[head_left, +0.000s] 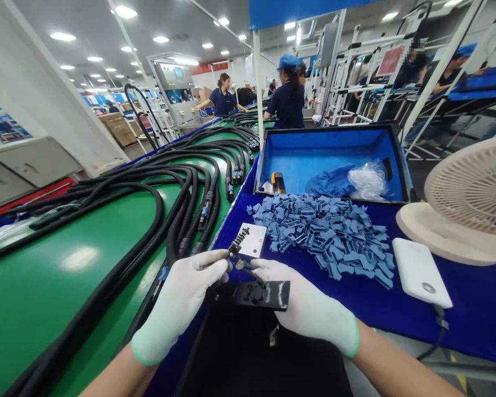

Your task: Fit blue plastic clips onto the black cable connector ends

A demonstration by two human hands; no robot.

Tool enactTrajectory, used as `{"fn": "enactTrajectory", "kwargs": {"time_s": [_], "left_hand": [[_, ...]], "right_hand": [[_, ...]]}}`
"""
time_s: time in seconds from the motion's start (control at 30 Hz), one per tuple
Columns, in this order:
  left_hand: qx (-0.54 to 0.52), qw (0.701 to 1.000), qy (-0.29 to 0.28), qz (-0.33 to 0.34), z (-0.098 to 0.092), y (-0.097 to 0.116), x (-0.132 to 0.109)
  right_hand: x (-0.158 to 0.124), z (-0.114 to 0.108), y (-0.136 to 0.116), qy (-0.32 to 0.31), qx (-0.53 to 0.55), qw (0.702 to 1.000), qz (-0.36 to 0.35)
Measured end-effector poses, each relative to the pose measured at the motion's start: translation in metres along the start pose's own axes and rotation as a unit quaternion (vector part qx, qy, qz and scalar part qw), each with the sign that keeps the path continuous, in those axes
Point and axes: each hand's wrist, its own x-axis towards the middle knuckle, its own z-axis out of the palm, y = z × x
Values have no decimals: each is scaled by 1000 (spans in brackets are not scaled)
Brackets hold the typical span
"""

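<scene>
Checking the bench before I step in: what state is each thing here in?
left hand: gloved, gripping a black comb part
right hand: gloved, above a black plate
case: open, blue-lined
blue pieces: loose heap
cables: laid in loops
fan: upright, running or not unclear

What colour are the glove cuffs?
The left cuff and right cuff are pale green, clearest in the head view.
</scene>
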Motion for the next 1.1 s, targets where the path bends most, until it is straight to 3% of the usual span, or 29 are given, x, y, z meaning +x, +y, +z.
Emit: {"fn": "enactTrajectory", "kwargs": {"time_s": [0.27,0.63,0.83,1.0,1.1], "left_hand": [[29,999,-25,-14,3,18,-6],[19,1000,-22,0,10,-2,-5],[13,1000,-21,-2,10,-2,-4],[-11,998,-59,-10,12,2,0],[-13,998,-61,24,17,12,10]], "right_hand": [[6,7,8,25,35,994,-101],[3,14,12,49,-86,992,-75],[0,15,15,39,-97,993,-52],[0,18,23,26,-84,995,-47],[1,21,28,15,-95,995,-34]]}}
